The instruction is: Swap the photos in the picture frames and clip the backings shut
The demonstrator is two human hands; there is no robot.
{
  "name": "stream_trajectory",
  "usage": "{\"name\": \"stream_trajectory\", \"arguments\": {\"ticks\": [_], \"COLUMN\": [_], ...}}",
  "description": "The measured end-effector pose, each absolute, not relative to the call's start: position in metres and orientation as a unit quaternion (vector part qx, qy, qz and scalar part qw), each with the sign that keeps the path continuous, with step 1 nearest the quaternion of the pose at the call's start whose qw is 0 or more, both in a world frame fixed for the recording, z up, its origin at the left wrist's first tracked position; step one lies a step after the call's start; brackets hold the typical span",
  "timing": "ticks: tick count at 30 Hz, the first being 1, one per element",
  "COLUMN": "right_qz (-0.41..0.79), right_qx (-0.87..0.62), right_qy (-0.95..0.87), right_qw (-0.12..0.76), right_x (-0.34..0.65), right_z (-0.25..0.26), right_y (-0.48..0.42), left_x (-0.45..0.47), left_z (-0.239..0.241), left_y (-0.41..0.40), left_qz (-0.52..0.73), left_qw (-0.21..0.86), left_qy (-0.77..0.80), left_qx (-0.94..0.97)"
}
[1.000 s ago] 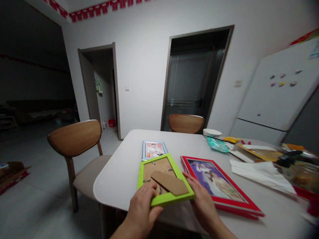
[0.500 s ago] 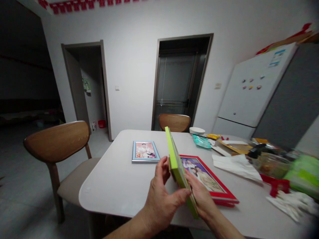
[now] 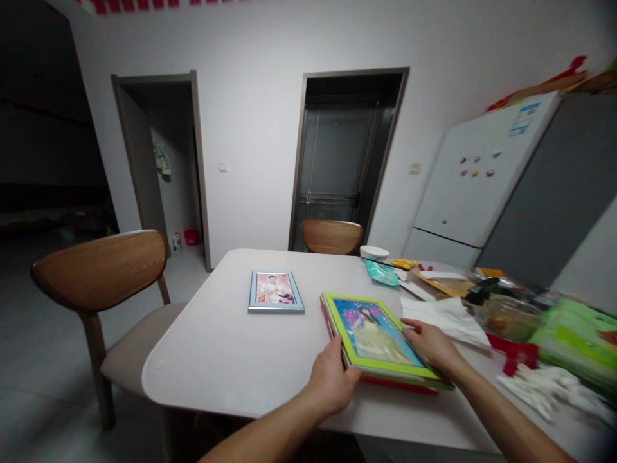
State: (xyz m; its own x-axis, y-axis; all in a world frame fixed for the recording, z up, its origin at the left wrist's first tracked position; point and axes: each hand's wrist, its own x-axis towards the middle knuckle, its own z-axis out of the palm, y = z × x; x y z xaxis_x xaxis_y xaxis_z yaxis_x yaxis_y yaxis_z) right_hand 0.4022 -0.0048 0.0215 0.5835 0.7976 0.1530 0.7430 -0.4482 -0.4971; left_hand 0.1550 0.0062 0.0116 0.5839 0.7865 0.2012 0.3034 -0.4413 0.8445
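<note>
A green picture frame point(image 3: 380, 334) lies picture side up on top of a red picture frame point(image 3: 385, 382), of which only the edges show. My left hand point(image 3: 332, 379) grips the green frame's near left corner with curled fingers. My right hand point(image 3: 431, 344) holds its right edge, fingers resting on the rim. A small blue picture frame point(image 3: 275, 291) lies flat on the white table point(image 3: 226, 360) to the left, apart from both hands.
White paper point(image 3: 448, 315), a teal packet point(image 3: 383, 273), a white bowl point(image 3: 375, 252), jars and green boxes point(image 3: 573, 341) crowd the table's right side. Wooden chairs stand at the left point(image 3: 101, 270) and far end point(image 3: 332, 236). A white fridge point(image 3: 482, 180) stands right.
The green frame was back side up, then turned on edge, and now lies face up on the red frame. Both hands stayed on it.
</note>
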Motion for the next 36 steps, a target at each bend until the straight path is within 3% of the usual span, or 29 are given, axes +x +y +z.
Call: {"name": "stream_trajectory", "arguments": {"ticks": [6, 10, 18, 28, 36], "right_qz": [0.0, -0.051, 0.085, 0.124, 0.209], "right_qx": [-0.832, -0.735, -0.574, -0.649, -0.626], "right_qy": [-0.486, -0.598, -0.726, -0.646, -0.598], "right_qw": [0.267, 0.316, 0.369, 0.382, 0.454], "right_x": [0.383, 0.327, 0.212, 0.208, 0.209], "right_z": [0.03, 0.034, 0.016, -0.025, -0.013], "right_y": [0.002, 0.006, 0.017, 0.021, 0.01], "left_x": [0.136, 0.118, 0.086, 0.036, 0.035], "left_z": [0.001, -0.006, 0.002, 0.009, -0.02], "left_y": [0.028, 0.064, 0.134, 0.028, -0.001], "left_qz": [0.273, 0.259, 0.198, 0.161, 0.205], "left_qw": [0.35, 0.269, 0.119, 0.063, 0.138], "left_qy": [0.368, 0.423, 0.476, 0.446, 0.347], "left_qx": [0.817, 0.826, 0.848, 0.878, 0.905]}}
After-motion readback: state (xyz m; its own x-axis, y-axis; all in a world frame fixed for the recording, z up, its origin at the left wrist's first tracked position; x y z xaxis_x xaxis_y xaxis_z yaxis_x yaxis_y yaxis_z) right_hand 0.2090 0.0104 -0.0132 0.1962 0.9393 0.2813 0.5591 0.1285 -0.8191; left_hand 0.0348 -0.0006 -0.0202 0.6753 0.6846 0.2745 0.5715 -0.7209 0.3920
